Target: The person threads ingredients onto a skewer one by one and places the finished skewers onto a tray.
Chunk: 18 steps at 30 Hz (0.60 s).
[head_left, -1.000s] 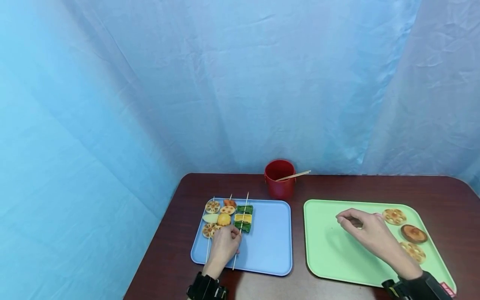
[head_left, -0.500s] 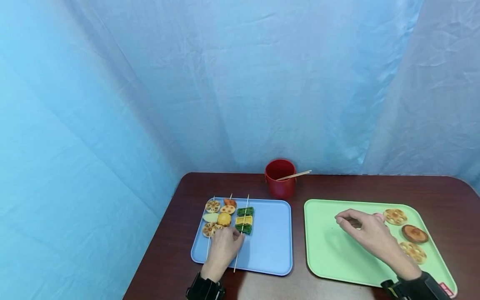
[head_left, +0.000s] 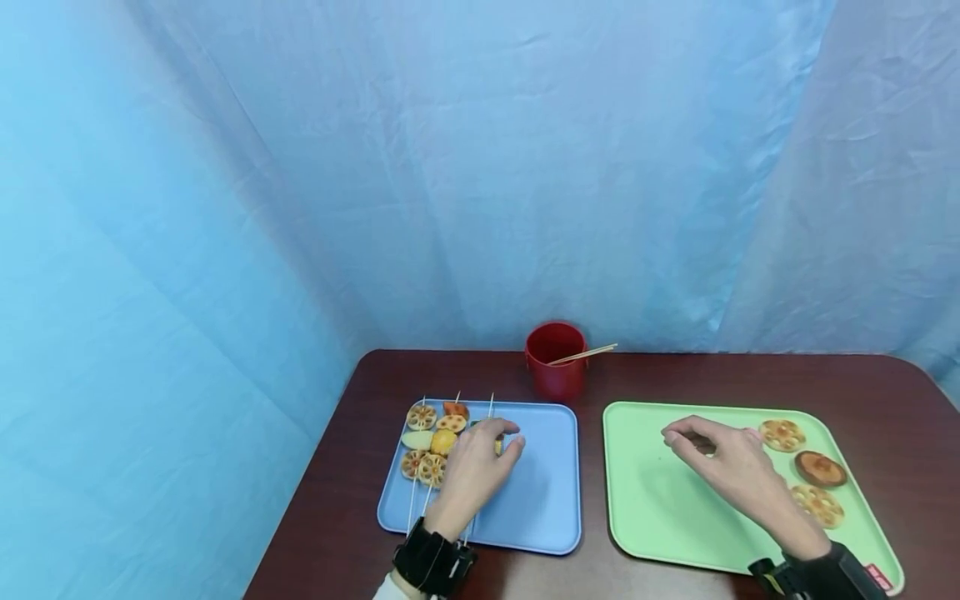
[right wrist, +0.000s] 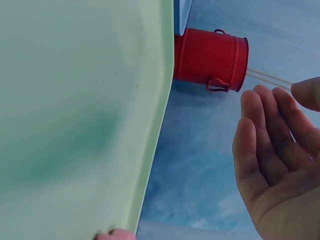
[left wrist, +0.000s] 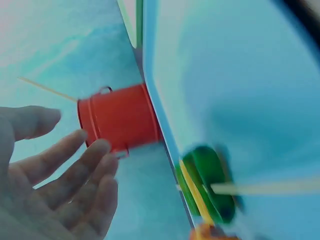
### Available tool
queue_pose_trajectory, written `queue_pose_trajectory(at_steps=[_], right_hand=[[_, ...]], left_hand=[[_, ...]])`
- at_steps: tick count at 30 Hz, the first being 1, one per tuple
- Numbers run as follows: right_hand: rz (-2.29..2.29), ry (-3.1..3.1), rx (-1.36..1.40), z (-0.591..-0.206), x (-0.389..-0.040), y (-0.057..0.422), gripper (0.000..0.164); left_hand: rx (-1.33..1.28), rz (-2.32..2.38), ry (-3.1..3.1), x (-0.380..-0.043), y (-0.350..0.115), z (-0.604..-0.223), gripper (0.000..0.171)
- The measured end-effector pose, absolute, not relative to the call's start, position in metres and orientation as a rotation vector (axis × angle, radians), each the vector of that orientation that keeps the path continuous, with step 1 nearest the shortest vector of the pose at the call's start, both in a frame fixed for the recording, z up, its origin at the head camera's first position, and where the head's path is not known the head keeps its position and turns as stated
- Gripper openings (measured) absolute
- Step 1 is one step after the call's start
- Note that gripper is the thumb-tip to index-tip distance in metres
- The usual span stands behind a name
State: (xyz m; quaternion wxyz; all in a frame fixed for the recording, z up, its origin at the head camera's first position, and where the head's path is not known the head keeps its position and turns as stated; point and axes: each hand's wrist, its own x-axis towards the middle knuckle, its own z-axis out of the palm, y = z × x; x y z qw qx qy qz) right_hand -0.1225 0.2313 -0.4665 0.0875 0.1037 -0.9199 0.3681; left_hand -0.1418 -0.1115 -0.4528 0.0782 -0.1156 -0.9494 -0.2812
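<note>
My left hand [head_left: 474, 471], fingers spread and holding nothing, hovers over the blue tray [head_left: 547, 508]. Beneath it lies a skewer of green and yellow pieces, mostly hidden in the head view; its green piece [left wrist: 212, 180] shows in the left wrist view. To the left lie two more loaded skewers, with lotus root slices [head_left: 422, 417] and a yellow chunk [head_left: 443, 442] among their pieces. My right hand [head_left: 723, 467] hangs over the green tray [head_left: 652, 525], fingers loosely bent and nothing between them. Lotus slices [head_left: 782, 435] and a brown round slice [head_left: 821, 469] lie beside it.
A red bucket [head_left: 557, 371] with thin bamboo sticks [head_left: 588, 353] leaning out stands behind the trays. A pink piece [right wrist: 117, 234] sits on the green tray, partly behind my right hand. Blue cloth [head_left: 480, 167] hangs behind the dark wooden table [head_left: 315, 533].
My left hand has let go of the skewer with green and yellow pieces, opened, and moved up and to the right over it. The right hand has stayed nearly in place.
</note>
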Motion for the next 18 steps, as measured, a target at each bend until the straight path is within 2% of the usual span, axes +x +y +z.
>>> queue_pose_trajectory(at_steps=[12, 18], right_hand=[[1.026, -2.488, 0.367, -0.445, -0.148, 0.207, 0.011], [1.024, -2.430, 0.389, -0.429, -0.164, 0.191, 0.020]], left_hand=[[-0.407, -1.105, -2.791, -0.150, -0.073, -0.456, 0.020], [-0.406, -1.195, -2.747, -0.144, -0.068, -0.471, 0.017]])
